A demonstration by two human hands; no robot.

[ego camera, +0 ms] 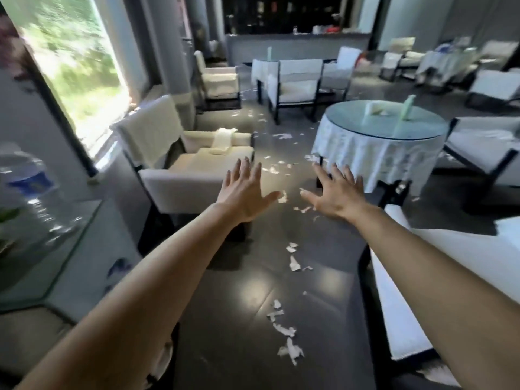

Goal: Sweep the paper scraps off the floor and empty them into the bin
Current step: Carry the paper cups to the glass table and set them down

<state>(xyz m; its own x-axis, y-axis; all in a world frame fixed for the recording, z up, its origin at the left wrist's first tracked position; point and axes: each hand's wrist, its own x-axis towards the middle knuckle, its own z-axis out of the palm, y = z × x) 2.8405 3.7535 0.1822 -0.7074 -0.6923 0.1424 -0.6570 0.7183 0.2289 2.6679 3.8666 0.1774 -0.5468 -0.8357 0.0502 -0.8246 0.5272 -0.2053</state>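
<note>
At the near left a clear water bottle (26, 178) stands on a glass-topped worktop (56, 249), beside a bright window (76, 60). Right of that sits a cream armchair (194, 164). The left hand (243, 192) is held out over the floor, fingers straight and spread, holding nothing. Between the two arms, torn paper scraps (291, 263) trail along the dark floor (239, 305) from near to far, thinning toward the far chairs. The right hand (336, 192) is likewise spread and holds nothing. Behind it stands a round worktop (385, 122) with a white cloth and glass top. A white-cushioned seat (394, 291) lies at the near right.
</note>
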